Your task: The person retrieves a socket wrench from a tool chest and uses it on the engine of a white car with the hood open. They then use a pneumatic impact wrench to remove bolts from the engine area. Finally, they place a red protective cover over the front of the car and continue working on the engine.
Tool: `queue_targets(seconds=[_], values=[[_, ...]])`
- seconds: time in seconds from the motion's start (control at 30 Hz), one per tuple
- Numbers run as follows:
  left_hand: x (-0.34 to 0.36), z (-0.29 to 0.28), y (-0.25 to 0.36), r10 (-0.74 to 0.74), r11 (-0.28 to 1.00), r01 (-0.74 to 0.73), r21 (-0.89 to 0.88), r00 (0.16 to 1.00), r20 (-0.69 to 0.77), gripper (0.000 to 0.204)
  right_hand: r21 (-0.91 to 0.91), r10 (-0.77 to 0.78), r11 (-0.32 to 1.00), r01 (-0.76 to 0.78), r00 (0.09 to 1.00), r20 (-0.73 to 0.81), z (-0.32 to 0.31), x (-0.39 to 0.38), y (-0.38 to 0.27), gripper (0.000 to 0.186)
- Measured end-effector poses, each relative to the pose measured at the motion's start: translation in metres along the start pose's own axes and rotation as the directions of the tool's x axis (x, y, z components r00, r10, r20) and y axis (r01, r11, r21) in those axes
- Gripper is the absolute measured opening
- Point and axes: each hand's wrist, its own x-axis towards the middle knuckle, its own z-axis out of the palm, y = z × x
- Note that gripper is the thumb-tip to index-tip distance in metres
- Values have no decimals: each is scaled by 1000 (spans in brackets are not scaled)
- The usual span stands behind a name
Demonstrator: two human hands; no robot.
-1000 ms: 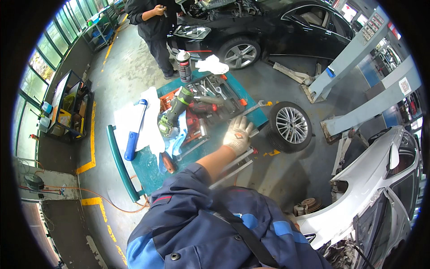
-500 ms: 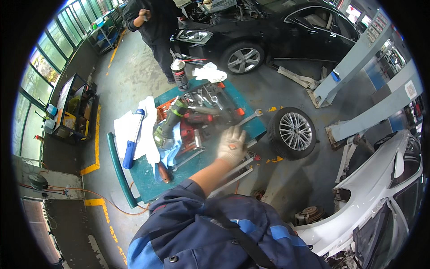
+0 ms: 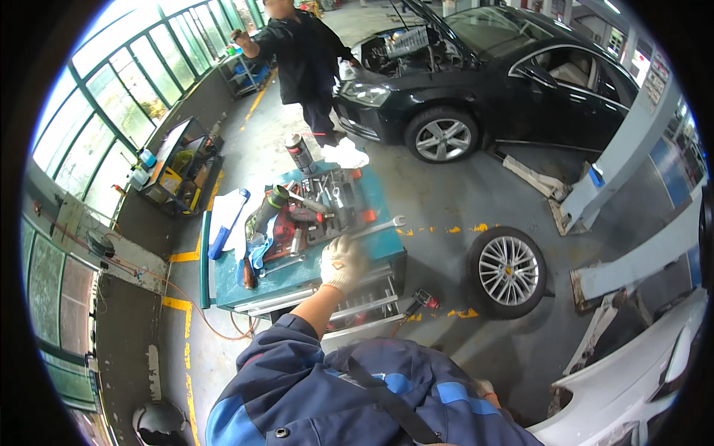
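- Since the earlier frames, the left hand (image 3: pixel 343 265) has drawn back toward the near edge of the cart top (image 3: pixel 383 256); the view has tilted up, and the co-worker (image 3: pixel 297 56) now has one arm raised out to the side.
- Gloved and blurred, the left hand is spread loosely, back upward, with nothing seen in its grasp; whether it touches the cart top cannot be told.
- Only a bit of the right hand (image 3: pixel 485 388) shows beside the jacket, so its state cannot be told.
- Nearest the left hand, a long wrench (image 3: pixel 372 228) lies beyond the fingers, its open end reaching the cart's right edge.
- To the left of the hand, a shorter wrench (image 3: pixel 282 266) lies near the front edge.
- Past both, the open tool case (image 3: pixel 357 208) takes up the middle of the top; a bare teal strip runs along the right edge.
- Below the front edge, an open drawer (image 3: pixel 375 307) juts toward the body, narrowing the room there.
- To the right, grey floor (image 3: pixel 439 260) gives open room between the cart and the wheel (image 3: pixel 509 271), which lies well apart from the hand.
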Motion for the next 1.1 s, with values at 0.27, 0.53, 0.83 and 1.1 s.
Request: queue_targets(seconds=[0.27,0.53,0.83,1.1], values=[[-1,-1,22,-190,978,192,77,981,-32,53,569,360,785,-246,928,-96,-84,56,12,25],[2,4,15,-237,958,246,148,968,-78,44,346,-14,936,59,991,-131,-68,53,7,28],[-19,5,-12,-218,969,236,69,955,-203,37,-650,-302,692,313,944,134,5,93,88,30],[-42,4,-45,-287,947,312,78,929,-233,51,-582,-114,804,123,992,53,-33,69,22,28]])
